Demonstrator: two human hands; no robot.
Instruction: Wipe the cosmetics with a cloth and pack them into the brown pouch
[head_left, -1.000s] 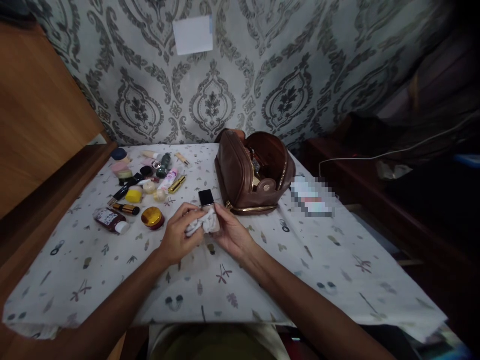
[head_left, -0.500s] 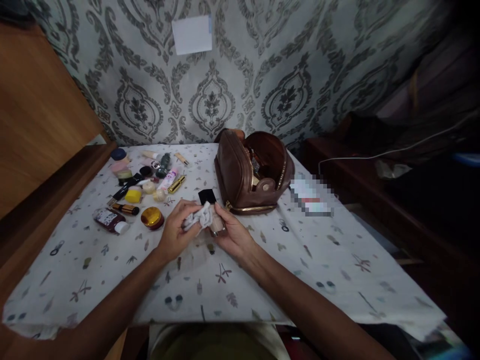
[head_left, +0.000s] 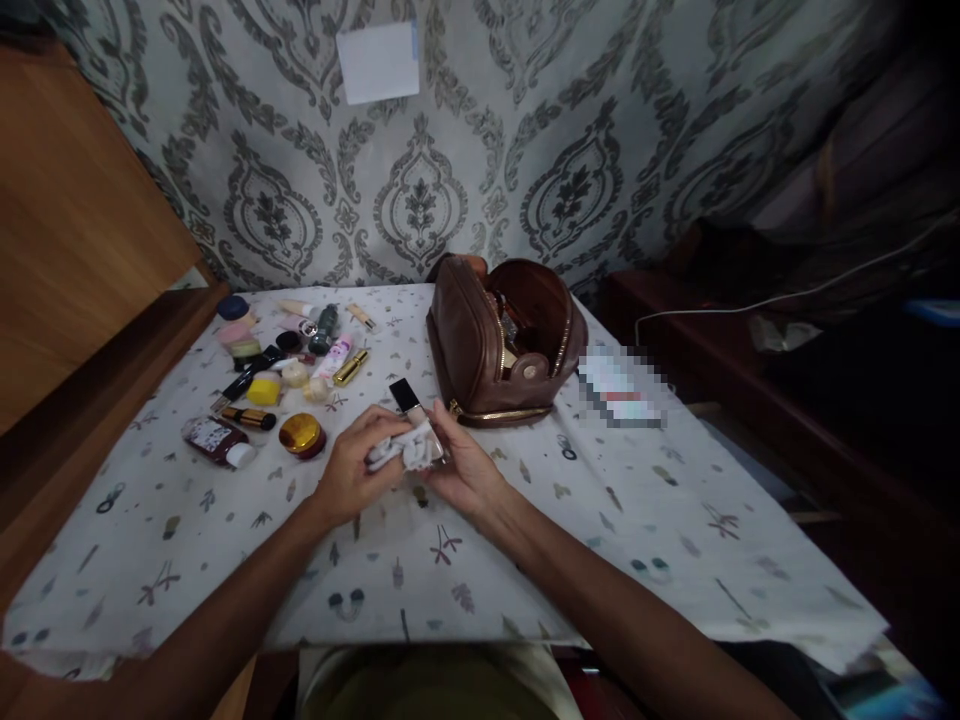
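My left hand [head_left: 360, 465] is grasping a crumpled white cloth [head_left: 397, 450] against a small bottle [head_left: 418, 412] with a black cap. My right hand [head_left: 466, 465] holds this bottle, tilted, over the desk [head_left: 525, 580], near the open brown bag [head_left: 466, 345].

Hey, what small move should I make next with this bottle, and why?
Probably turn the black-capped bottle slightly in your right hand: your left hand holds the bunched white cloth against it, covering only part of its body, so turning might bring another side under the cloth.
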